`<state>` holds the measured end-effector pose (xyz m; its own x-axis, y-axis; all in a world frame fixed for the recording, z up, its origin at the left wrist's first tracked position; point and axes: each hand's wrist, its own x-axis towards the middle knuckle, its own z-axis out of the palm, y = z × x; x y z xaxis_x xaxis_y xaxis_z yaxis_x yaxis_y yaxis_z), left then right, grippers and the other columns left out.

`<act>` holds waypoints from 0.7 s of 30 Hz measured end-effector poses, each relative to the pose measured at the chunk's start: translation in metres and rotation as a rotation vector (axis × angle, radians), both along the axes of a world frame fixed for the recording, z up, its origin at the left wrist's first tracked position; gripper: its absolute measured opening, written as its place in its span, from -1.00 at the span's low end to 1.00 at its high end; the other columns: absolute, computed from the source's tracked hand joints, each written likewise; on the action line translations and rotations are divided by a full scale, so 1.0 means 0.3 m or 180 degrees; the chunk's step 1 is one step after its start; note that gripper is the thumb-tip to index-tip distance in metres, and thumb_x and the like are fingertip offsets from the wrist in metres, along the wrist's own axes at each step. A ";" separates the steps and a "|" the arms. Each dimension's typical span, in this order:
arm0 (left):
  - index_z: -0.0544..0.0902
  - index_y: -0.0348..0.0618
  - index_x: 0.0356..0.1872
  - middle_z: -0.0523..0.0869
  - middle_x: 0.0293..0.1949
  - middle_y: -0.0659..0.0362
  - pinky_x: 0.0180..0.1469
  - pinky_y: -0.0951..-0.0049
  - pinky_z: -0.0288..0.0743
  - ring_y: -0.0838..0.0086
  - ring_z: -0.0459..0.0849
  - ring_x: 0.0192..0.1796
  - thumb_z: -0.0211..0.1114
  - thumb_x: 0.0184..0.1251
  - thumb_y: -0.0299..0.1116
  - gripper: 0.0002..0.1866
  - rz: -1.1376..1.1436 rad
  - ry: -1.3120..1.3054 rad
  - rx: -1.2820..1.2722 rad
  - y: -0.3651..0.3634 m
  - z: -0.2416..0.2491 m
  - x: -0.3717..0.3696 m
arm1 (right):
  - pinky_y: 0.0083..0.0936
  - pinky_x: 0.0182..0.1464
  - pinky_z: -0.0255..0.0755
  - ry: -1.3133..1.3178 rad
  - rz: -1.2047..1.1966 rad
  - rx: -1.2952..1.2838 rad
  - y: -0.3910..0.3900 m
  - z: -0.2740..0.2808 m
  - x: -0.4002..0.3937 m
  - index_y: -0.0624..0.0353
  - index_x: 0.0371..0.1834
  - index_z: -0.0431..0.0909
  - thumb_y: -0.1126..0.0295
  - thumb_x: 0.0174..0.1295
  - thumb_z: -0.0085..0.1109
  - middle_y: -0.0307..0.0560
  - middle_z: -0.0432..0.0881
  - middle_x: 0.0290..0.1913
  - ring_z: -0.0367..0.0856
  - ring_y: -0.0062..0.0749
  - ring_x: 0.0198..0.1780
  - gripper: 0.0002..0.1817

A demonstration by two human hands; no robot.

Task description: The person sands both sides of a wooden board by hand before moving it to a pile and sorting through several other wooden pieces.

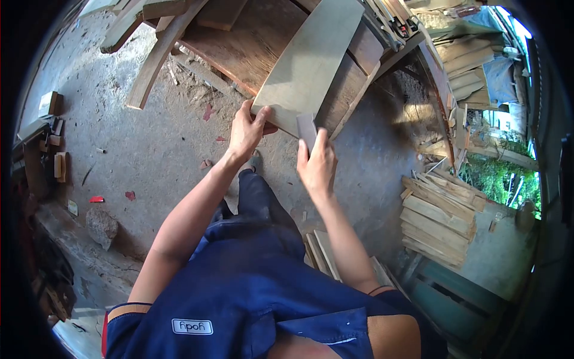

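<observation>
At the bench's near edge (329, 116), our left hand (246, 133) pinches one long board (308, 63); our right hand (319, 167) grips one grey block (307, 125) at the board's corner.

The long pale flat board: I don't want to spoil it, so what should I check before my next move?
1. Bare left hand gripping the long pale flat board at its near-left corner: ok.
2. Bare right hand holding the small grey rectangular block: ok.
3. Block pressed against the board: cannot tell from this one view.
4. Board's far end supported: cannot tell; it runs to the picture's top edge.
5. Grey concrete floor swept: not ok; flat, irregular reddish scraps lie on it.
</observation>
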<state>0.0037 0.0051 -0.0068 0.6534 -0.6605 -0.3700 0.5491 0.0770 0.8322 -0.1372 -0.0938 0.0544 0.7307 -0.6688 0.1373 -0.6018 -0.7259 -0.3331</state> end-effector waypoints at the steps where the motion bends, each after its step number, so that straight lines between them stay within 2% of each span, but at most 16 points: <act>1: 0.27 -0.56 0.26 0.64 -0.05 -0.19 -0.10 0.28 0.78 0.18 0.78 -0.10 0.17 0.50 -0.30 -0.46 -0.0025 0.0120 0.0004 -0.002 0.001 0.005 | 0.03 -0.02 0.49 -0.0013 0.0090 0.0083 -0.012 0.007 0.003 0.42 0.16 0.29 0.30 0.31 0.19 0.47 0.56 -0.08 0.59 0.39 -0.04 -0.50; 2: 0.27 -0.56 0.26 0.64 -0.05 -0.19 -0.10 0.28 0.78 0.18 0.78 -0.10 0.17 0.50 -0.30 -0.46 -0.0025 0.0115 0.0008 0.000 0.005 0.010 | 0.03 -0.04 0.49 -0.0282 0.0143 -0.0314 -0.095 -0.035 0.048 0.43 0.15 0.30 0.30 0.30 0.19 0.46 0.58 -0.11 0.59 0.37 -0.04 -0.50; 3: 0.27 -0.56 0.26 0.64 -0.05 -0.19 -0.10 0.28 0.78 0.18 0.78 -0.10 0.17 0.50 -0.30 -0.46 -0.0088 0.0102 -0.0006 0.000 0.007 0.013 | 0.00 -0.09 0.51 -0.0183 0.0113 -0.0399 -0.182 -0.019 0.121 0.38 0.00 0.33 0.32 0.29 0.18 0.38 0.57 -0.22 0.61 0.26 -0.12 -0.61; 4: 0.26 -0.56 0.26 0.63 -0.05 -0.19 -0.11 0.28 0.78 0.18 0.78 -0.11 0.17 0.50 -0.30 -0.46 -0.0154 0.0084 -0.0019 0.002 0.009 0.017 | 0.01 -0.16 0.54 -0.0299 -0.0053 -0.0449 -0.280 -0.048 0.177 0.37 -0.07 0.35 0.33 0.29 0.19 0.37 0.60 -0.26 0.64 0.26 -0.18 -0.65; 6: 0.22 -0.56 0.31 0.64 -0.02 -0.23 -0.04 0.22 0.76 0.15 0.78 -0.10 0.18 0.51 -0.28 -0.41 -0.0237 0.0084 -0.0003 0.002 0.012 0.018 | 0.03 -0.23 0.56 0.0037 -0.0446 -0.0360 -0.382 -0.029 0.275 0.36 -0.09 0.35 0.31 0.28 0.22 0.33 0.65 -0.27 0.68 0.28 -0.22 -0.64; 10: 0.21 -0.56 0.33 0.64 -0.02 -0.23 -0.07 0.25 0.77 0.15 0.78 -0.10 0.22 0.48 -0.26 -0.37 -0.0027 -0.0012 0.0095 -0.002 -0.002 0.004 | 0.01 -0.06 0.54 -0.0095 0.0105 -0.0843 -0.173 -0.036 0.137 0.44 0.11 0.32 0.33 0.29 0.20 0.39 0.60 -0.14 0.63 0.26 -0.06 -0.54; 12: 0.24 -0.56 0.31 0.65 -0.05 -0.21 -0.10 0.29 0.78 0.17 0.78 -0.10 0.22 0.48 -0.27 -0.39 0.0118 -0.0020 0.0197 0.001 0.023 0.006 | 0.00 0.00 0.51 0.0229 0.0221 -0.0136 -0.009 0.001 0.055 0.46 0.21 0.28 0.34 0.29 0.19 0.40 0.57 -0.08 0.60 0.26 -0.01 -0.46; 15: 0.29 -0.56 0.26 0.65 -0.08 -0.19 -0.12 0.32 0.78 0.21 0.77 -0.12 0.21 0.48 -0.28 -0.44 -0.0121 0.0085 0.0056 0.007 0.024 0.015 | 0.02 -0.03 0.51 -0.0005 0.0397 -0.0090 -0.109 -0.026 0.097 0.45 0.22 0.28 0.33 0.28 0.20 0.39 0.57 -0.11 0.60 0.27 -0.02 -0.45; 16: 0.29 -0.56 0.26 0.65 -0.08 -0.19 -0.12 0.32 0.78 0.21 0.77 -0.12 0.21 0.48 -0.28 -0.44 -0.0123 0.0093 0.0069 0.010 0.021 0.014 | 0.01 -0.08 0.52 0.0004 0.0414 -0.0544 -0.183 -0.025 0.164 0.45 0.18 0.31 0.34 0.27 0.21 0.40 0.58 -0.16 0.62 0.27 -0.07 -0.48; 18: 0.30 -0.56 0.26 0.65 -0.07 -0.17 -0.13 0.34 0.78 0.23 0.78 -0.14 0.22 0.48 -0.29 -0.45 -0.0130 0.0128 0.0050 0.009 0.025 0.018 | 0.00 -0.16 0.53 -0.0452 0.0138 -0.0256 -0.383 -0.058 0.304 0.42 -0.05 0.36 0.41 0.22 0.24 0.39 0.60 -0.25 0.64 0.30 -0.18 -0.63; 19: 0.30 -0.56 0.26 0.65 -0.07 -0.17 -0.13 0.34 0.78 0.23 0.78 -0.14 0.22 0.48 -0.29 -0.45 -0.0129 0.0107 0.0048 0.001 0.022 0.024 | 0.02 -0.14 0.52 -0.0585 0.0027 -0.0253 -0.458 -0.070 0.365 0.41 -0.11 0.36 0.44 0.19 0.26 0.40 0.60 -0.24 0.63 0.31 -0.16 -0.67; 20: 0.31 -0.56 0.25 0.66 -0.08 -0.17 -0.13 0.34 0.78 0.24 0.78 -0.15 0.22 0.47 -0.30 -0.46 -0.0139 0.0039 0.0082 0.000 0.011 0.022 | 0.02 -0.14 0.53 -0.0361 -0.0218 -0.0268 -0.488 -0.069 0.404 0.41 -0.11 0.35 0.44 0.18 0.27 0.40 0.60 -0.24 0.64 0.31 -0.15 -0.65; 21: 0.32 -0.55 0.25 0.66 -0.08 -0.16 -0.14 0.35 0.78 0.24 0.78 -0.17 0.22 0.47 -0.31 -0.47 -0.0159 -0.0026 0.0113 0.003 0.003 0.020 | 0.02 -0.13 0.53 -0.0402 -0.0084 -0.0282 -0.455 -0.058 0.392 0.41 -0.08 0.34 0.42 0.19 0.26 0.41 0.60 -0.23 0.63 0.32 -0.14 -0.63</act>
